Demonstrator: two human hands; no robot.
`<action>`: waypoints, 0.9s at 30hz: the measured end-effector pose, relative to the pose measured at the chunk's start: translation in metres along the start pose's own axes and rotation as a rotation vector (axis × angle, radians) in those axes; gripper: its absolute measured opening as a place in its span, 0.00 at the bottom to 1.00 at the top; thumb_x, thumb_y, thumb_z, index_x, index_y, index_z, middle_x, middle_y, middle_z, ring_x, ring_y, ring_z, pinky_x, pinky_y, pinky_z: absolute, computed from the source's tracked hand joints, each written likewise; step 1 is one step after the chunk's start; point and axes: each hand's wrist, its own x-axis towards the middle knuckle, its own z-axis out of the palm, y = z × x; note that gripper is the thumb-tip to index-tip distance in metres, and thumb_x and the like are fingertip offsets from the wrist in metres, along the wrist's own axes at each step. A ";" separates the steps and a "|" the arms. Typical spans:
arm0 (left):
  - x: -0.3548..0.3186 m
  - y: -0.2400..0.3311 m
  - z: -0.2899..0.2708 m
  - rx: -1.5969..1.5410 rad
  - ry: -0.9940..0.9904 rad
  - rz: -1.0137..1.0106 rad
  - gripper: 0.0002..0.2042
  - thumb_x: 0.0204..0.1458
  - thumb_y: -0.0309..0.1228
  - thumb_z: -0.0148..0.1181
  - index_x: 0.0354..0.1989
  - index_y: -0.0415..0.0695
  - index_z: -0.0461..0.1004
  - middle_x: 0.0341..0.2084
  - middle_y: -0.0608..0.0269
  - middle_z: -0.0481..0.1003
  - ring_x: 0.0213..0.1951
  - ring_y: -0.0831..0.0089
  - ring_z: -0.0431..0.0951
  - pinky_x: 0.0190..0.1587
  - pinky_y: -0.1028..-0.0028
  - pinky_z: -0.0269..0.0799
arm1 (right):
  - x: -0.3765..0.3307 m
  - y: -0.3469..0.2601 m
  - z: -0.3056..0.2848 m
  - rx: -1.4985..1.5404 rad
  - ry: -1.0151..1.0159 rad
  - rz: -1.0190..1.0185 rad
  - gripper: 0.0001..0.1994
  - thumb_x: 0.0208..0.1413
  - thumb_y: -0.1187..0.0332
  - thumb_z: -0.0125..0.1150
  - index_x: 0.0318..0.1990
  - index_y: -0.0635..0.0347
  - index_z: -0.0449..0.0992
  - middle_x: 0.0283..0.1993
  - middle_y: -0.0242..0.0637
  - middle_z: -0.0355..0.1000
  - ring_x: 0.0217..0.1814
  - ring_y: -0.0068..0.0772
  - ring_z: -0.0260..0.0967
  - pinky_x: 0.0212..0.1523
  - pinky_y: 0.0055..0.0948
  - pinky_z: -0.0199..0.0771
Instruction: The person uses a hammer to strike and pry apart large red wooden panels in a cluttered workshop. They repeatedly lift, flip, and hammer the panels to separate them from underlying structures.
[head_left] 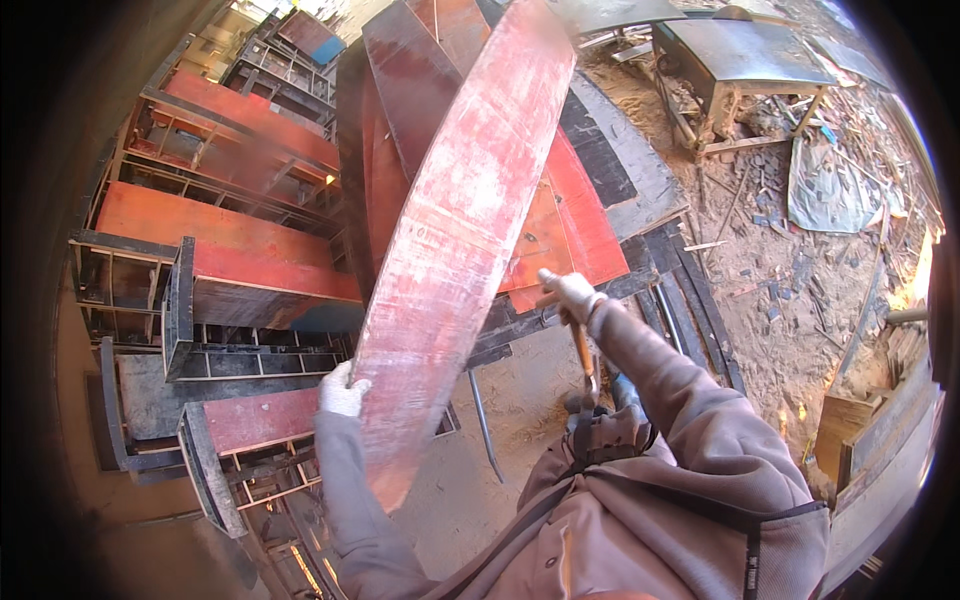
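A long red board (450,230) with worn, whitish patches slants across the middle, its far end raised over other boards. My left hand (344,389), in a white glove, is closed round the board's left edge near its lower end. To the right of the board is my right hand (570,294), also gloved, with one finger pointing toward the board and the others curled. A wooden-handled tool (583,352) runs down from beneath that hand toward my waist, seemingly in its grip. The tool's working end cannot be made out clearly.
Red and orange panels with black frames (225,225) are stacked on the left. Several red boards (580,210) lie under the long one. A low table (745,55) stands at the far right, near scrap-littered ground and a pale plastic sheet (835,185).
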 end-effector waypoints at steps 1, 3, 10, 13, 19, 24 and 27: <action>-0.003 0.010 0.019 0.039 0.051 -0.020 0.17 0.49 0.21 0.67 0.49 0.38 0.78 0.37 0.55 0.83 0.39 0.71 0.81 0.46 0.69 0.75 | 0.008 0.007 0.011 0.004 -0.026 0.048 0.38 0.61 0.39 0.57 0.56 0.76 0.72 0.43 0.54 0.81 0.15 0.30 0.61 0.14 0.33 0.67; -0.007 -0.006 0.040 0.125 0.150 -0.052 0.15 0.54 0.27 0.68 0.50 0.39 0.78 0.38 0.51 0.83 0.39 0.66 0.82 0.46 0.66 0.75 | 0.016 0.013 0.028 -0.006 -0.045 0.093 0.37 0.61 0.39 0.56 0.56 0.74 0.71 0.44 0.56 0.80 0.17 0.33 0.64 0.15 0.36 0.69; -0.055 -0.053 0.118 -0.060 0.575 -0.201 0.19 0.62 0.40 0.61 0.47 0.32 0.77 0.36 0.46 0.81 0.38 0.61 0.80 0.47 0.64 0.75 | 0.030 0.050 0.054 -0.167 -0.094 0.233 0.36 0.61 0.38 0.57 0.53 0.70 0.75 0.45 0.50 0.77 0.21 0.35 0.68 0.19 0.38 0.73; -0.063 -0.021 0.145 0.068 0.687 -0.317 0.22 0.65 0.50 0.53 0.39 0.41 0.81 0.32 0.42 0.80 0.35 0.44 0.80 0.39 0.57 0.74 | 0.025 0.054 0.062 -0.266 -0.041 0.204 0.34 0.60 0.38 0.58 0.48 0.69 0.77 0.35 0.43 0.76 0.23 0.37 0.71 0.19 0.39 0.70; -0.062 0.017 0.171 0.160 0.704 -0.506 0.25 0.64 0.54 0.51 0.36 0.44 0.84 0.30 0.43 0.81 0.34 0.42 0.81 0.37 0.53 0.75 | 0.029 0.075 0.031 -0.155 -0.017 0.107 0.29 0.59 0.43 0.64 0.44 0.67 0.80 0.31 0.42 0.76 0.18 0.37 0.70 0.16 0.37 0.69; -0.073 0.007 0.167 0.068 0.680 -0.565 0.28 0.63 0.58 0.50 0.37 0.43 0.84 0.30 0.42 0.80 0.36 0.43 0.81 0.39 0.55 0.74 | -0.012 0.085 0.013 -0.289 -0.115 0.026 0.27 0.59 0.43 0.64 0.40 0.65 0.81 0.27 0.36 0.75 0.19 0.30 0.68 0.20 0.35 0.70; -0.096 -0.012 0.167 0.134 0.686 -0.555 0.30 0.63 0.58 0.50 0.37 0.41 0.84 0.28 0.41 0.80 0.34 0.42 0.81 0.38 0.55 0.74 | -0.030 0.104 0.005 -0.578 -0.209 0.043 0.27 0.59 0.43 0.64 0.41 0.66 0.81 0.26 0.35 0.75 0.23 0.28 0.70 0.25 0.35 0.71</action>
